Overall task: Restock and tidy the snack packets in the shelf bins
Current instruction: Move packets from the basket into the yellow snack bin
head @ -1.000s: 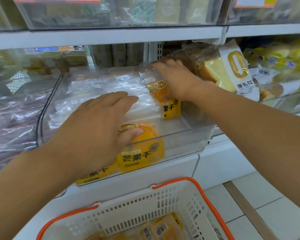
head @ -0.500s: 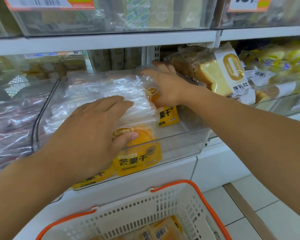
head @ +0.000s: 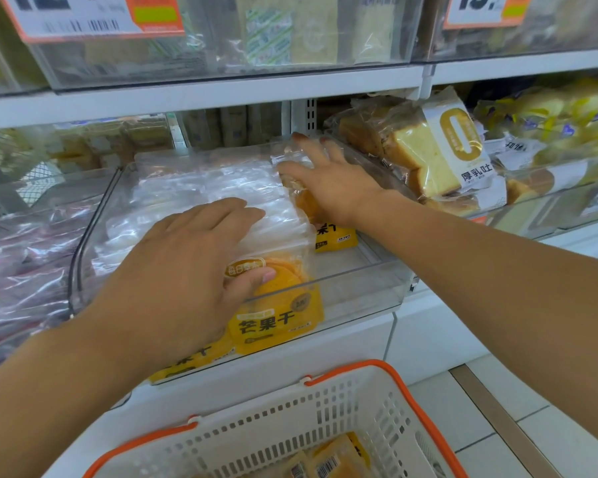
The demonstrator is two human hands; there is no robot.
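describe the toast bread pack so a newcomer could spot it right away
Start at the clear bin holding the yellow mango packets. Look just past its right wall, beyond the right hand, on the same shelf. The toast pack shows thick pale bread slices, and unlike its neighbours it has a white label with a large gold ring.

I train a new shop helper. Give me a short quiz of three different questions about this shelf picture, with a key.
1. True or false: the left hand lies flat on the packets in the clear bin.
2. What does the right hand touch? A) bread B) the bin's rear packets C) the basket
3. Fill in: the basket's rim is ____.

Key: 1 true; 2 B; 3 orange
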